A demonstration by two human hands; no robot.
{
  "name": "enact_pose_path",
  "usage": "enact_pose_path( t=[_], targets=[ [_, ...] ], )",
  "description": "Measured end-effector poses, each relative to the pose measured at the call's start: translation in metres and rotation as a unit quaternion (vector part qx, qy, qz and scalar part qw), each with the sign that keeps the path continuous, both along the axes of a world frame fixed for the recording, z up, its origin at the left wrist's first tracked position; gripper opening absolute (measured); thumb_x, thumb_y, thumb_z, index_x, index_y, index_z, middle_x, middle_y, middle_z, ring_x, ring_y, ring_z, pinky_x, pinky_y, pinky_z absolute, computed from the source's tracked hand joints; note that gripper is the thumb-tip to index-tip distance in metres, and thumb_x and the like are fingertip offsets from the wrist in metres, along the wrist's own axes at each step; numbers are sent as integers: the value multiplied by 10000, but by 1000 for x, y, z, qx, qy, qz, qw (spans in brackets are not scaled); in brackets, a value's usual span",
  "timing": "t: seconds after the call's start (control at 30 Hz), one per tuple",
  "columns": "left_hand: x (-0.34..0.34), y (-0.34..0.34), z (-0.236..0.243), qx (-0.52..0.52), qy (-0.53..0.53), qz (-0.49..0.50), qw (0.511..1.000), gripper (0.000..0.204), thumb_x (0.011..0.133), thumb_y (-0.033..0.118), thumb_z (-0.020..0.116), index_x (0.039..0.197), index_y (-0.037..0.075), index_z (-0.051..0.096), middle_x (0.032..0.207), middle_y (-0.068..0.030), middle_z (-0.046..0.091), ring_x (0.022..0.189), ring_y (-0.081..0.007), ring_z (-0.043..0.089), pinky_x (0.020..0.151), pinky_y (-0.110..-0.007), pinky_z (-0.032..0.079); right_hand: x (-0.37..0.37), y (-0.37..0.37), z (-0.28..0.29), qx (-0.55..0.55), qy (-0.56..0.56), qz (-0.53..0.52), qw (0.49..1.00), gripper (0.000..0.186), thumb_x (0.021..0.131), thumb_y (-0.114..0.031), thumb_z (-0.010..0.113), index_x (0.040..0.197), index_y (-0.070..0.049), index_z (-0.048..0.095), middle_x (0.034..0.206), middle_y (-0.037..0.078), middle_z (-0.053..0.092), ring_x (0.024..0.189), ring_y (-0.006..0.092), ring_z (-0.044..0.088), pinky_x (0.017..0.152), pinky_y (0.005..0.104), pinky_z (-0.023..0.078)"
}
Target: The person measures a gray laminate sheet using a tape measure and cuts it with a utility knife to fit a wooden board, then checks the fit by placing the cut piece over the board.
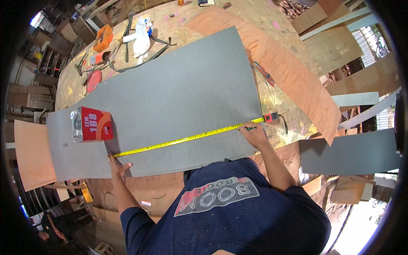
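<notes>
A large grey sheet [178,97] lies across the workbench in front of me. The yellow blade of a tape measure [187,139] is stretched over it from left to right. At the blade's left end, my left hand [119,167] rests on the sheet, fingertips touching the end and thumb spread away. My right hand [255,137] is closed around a dark pen or pencil [250,128], beside the blade near the sheet's right edge. The red and black tape case [271,117] sits just past that edge. A red and silver metal can [94,124] stands on the sheet's left part.
A reddish-brown veneer sheet [289,80] lies to the right, with a red utility knife [264,73] near it. Beyond the grey sheet are a white plastic bag [141,38], dark straps [146,61], a red lid [94,80] and an orange box [103,37]. Boards lean at right.
</notes>
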State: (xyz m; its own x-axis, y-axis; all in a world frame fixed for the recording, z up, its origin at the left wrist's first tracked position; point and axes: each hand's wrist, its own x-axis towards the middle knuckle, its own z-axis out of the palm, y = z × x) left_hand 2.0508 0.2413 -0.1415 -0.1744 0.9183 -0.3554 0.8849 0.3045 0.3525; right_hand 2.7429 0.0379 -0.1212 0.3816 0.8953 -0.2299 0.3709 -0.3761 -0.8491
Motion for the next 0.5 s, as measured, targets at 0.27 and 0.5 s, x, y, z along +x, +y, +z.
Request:
enact_pose_path(
  t=[0.27,0.5],
  targets=[
    [-5,3,-10,-9,10,6,1000,1616,450,320,1061,1675,7,56,1754,-243,-4,1632,-349,47,1331,-433,168,7,3,6,-45,78,-29,995,178,911,-144,700,979,-9,792,945,100,792,936,161,722,846,317,556],
    [-19,-3,-26,19,14,-8,1000,1593,464,322,1059,1676,11,73,1751,-253,18,1631,-353,55,1330,-432,174,14,13,48,75,70,-133,986,342,987,-250,704,1233,-13,720,1062,128,767,982,198,689,923,342,530]
  ],
)
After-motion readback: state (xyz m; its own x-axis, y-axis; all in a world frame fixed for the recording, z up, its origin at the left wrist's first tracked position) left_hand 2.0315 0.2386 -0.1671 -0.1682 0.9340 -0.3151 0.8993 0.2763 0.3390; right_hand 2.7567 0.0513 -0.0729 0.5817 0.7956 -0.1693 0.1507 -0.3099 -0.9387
